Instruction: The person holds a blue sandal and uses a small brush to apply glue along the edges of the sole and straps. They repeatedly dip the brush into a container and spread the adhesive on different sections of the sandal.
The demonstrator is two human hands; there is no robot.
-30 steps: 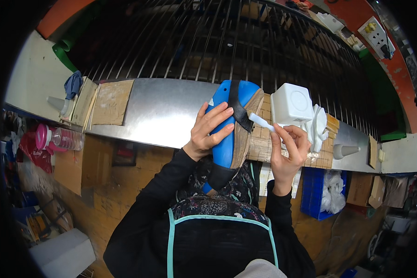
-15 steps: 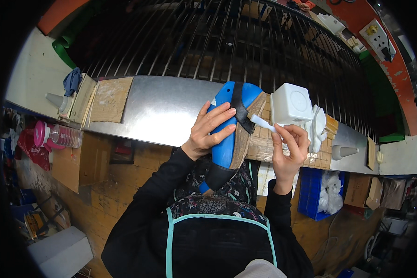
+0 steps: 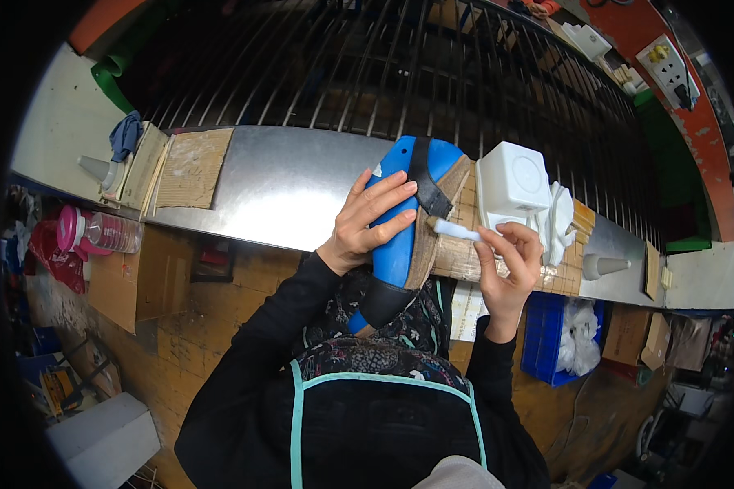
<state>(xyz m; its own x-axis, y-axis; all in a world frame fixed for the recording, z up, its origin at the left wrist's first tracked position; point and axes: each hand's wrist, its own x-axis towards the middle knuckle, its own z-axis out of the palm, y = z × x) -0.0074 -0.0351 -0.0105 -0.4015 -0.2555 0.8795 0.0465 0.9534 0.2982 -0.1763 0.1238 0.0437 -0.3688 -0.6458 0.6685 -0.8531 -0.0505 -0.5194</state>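
A blue shoe last (image 3: pixel 393 259) rests tilted against the worktop's front edge. On it is a sandal with black straps (image 3: pixel 434 196) across the forefoot and heel. Its brown, cork-like sole (image 3: pixel 426 248) faces right. My left hand (image 3: pixel 369 218) is wrapped over the last from the left, fingers lying across its top. Between the thumb and fingers of my right hand (image 3: pixel 510 267) is a small brush (image 3: pixel 457 231) with a white handle. The bristle end touches or nearly touches the sole's edge just below the forefoot strap.
A square white container (image 3: pixel 514 181) stands on a taped cardboard sheet (image 3: pixel 465 259) to the right. Cardboard (image 3: pixel 194 169) lies on the metal worktop (image 3: pixel 289 183) at left. Metal rollers (image 3: pixel 334 81) run behind. A blue crate (image 3: pixel 546 338) with plastic bags sits below right.
The brush has moved down and slightly left along the sole's edge, from beside the strap to below it, and its handle lies flatter. My left hand keeps its hold.
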